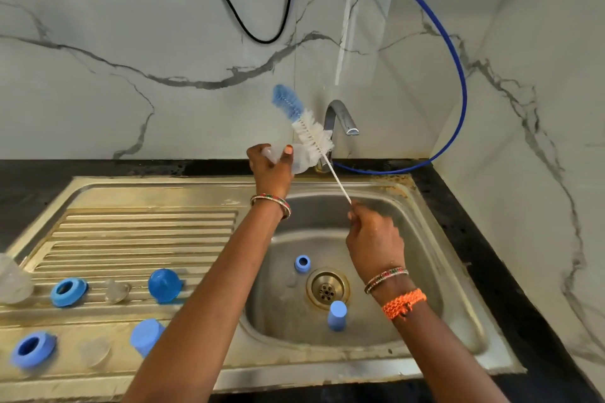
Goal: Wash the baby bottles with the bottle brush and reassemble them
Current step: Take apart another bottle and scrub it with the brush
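The left hand is raised over the back rim of the sink, its fingers and thumb curled round a clear baby bottle held on its side. The right hand hangs over the basin, its fingers pinched on the thin white handle of the bottle brush. The brush slants up and to the left; its white bristles lie against the bottle's open end, and the blue tip is in the air beside the tap.

In the basin a small blue ring lies beside the drain and a blue cap stands just in front of it. On the draining board to the left lie two blue screw rings, a blue domed cover, a clear teat, another blue cap and a clear bottle at the frame's edge. A blue hose curves down the marble wall to the black worktop.
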### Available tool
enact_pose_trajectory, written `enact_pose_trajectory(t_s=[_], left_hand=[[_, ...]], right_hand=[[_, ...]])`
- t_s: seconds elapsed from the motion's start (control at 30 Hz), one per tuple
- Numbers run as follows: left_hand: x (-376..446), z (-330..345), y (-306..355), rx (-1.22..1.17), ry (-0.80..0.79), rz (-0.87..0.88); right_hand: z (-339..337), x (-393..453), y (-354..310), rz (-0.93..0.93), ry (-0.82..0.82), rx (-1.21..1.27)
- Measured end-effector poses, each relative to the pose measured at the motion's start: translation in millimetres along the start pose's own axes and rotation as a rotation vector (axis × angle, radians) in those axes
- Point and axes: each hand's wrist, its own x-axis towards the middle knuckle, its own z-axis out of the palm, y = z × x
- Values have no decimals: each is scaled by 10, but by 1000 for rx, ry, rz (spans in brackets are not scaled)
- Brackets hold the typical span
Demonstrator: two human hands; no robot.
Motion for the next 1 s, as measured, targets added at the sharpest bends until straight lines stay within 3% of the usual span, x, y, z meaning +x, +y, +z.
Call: enact_pose_trajectory(t_s=[0.17,0.37,0.43,0.6,0.73,0.8,0.93,1.0], left_hand=[[258,-115,421,-319,174,-395],[-14,-54,340,-382,-89,-574],[-71,-30,278,-373,-99,-606],[111,-244,224,-365,-114,-649],[-30,-157,157,-88,-195,-603],[-46,-96,122,-11,-166,-542],[116,-252,259,-90,-11,-499],[138,-322,284,-54,-15,-439]], right_hand=[[30,-298,137,-89,67,-61],[88,-146,172,-128,164,-104],[84,-80,146,-119,164,-87],[7,-354,365,-197,150,-192],[58,-276,402,-168,142,-192],[76,-219,360,-158,166,-164],[77,-405,478,-194,147,-151],[84,-486,552,-188,136,-137]])
